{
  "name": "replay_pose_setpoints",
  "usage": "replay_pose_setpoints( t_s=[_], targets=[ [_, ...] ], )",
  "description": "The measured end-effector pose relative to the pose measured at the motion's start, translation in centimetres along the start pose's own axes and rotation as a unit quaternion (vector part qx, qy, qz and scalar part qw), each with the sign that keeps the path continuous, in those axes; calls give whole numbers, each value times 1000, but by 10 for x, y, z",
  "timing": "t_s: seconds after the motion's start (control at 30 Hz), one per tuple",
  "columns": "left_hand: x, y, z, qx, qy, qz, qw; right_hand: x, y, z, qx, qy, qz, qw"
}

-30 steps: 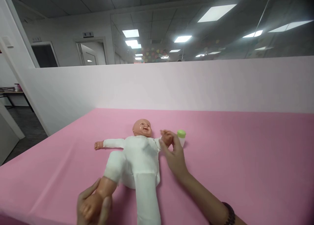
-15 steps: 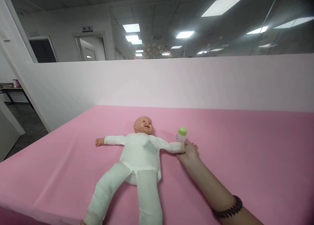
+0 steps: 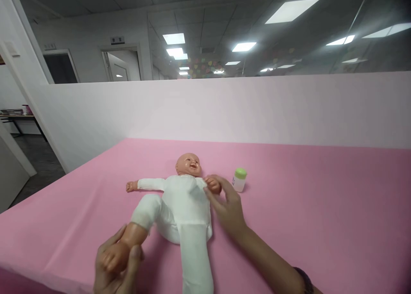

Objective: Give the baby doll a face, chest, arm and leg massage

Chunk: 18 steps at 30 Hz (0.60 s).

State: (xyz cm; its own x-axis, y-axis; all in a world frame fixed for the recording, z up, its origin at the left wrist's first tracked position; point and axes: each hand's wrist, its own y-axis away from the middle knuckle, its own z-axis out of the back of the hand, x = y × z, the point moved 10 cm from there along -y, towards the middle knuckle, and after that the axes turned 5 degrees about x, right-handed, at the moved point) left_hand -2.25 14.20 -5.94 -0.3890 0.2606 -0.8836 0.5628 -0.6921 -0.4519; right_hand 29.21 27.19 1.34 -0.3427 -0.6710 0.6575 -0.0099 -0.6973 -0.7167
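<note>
A baby doll (image 3: 186, 202) in a white cloth suit lies on its back on the pink table cover (image 3: 308, 225). My left hand (image 3: 123, 266) is wrapped round the doll's bare foot (image 3: 116, 256) at the lower left, with that leg bent and raised. My right hand (image 3: 229, 204) grips the doll's small hand (image 3: 213, 185) between thumb and fingers, beside its shoulder. The doll's other arm (image 3: 149, 184) is stretched out flat, and its other leg (image 3: 196, 259) lies straight. Just beyond my right hand stands a small jar (image 3: 239, 180) with a green lid.
A white partition wall (image 3: 244, 110) rises behind the table, with a glass pane (image 3: 250, 37) above it. At the far left, beyond the partition's edge, a desk (image 3: 19, 115) holds several items. The cover's edge (image 3: 35, 281) runs along the lower left.
My left hand has come into view and raised the doll's leg, bending the knee. My right hand has brought the doll's arm inward, toward its shoulder, away from the jar.
</note>
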Motion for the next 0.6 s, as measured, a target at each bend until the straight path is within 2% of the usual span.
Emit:
replay_pose_setpoints(
  t_s=[0.07,0.17,0.23,0.3,0.4,0.5,0.6],
  targets=[
    [-11,-4,-28,33,28,18,999,12,6,-17,61,72,77,993],
    [-21,-3,-72,129,67,57,988,20,16,-39,147,143,158,966],
    [-23,1,-90,182,72,72,978,22,20,-49,191,169,186,949],
    [-23,2,-96,206,64,70,974,21,21,-52,206,174,187,944],
    [-23,0,-82,168,59,44,983,14,15,-42,173,135,138,966],
    [-19,-2,-44,65,38,13,997,0,4,-18,84,51,35,995],
    [-3,5,-3,-1,5,11,1000,-20,-3,10,-35,-46,-73,996]
  ],
)
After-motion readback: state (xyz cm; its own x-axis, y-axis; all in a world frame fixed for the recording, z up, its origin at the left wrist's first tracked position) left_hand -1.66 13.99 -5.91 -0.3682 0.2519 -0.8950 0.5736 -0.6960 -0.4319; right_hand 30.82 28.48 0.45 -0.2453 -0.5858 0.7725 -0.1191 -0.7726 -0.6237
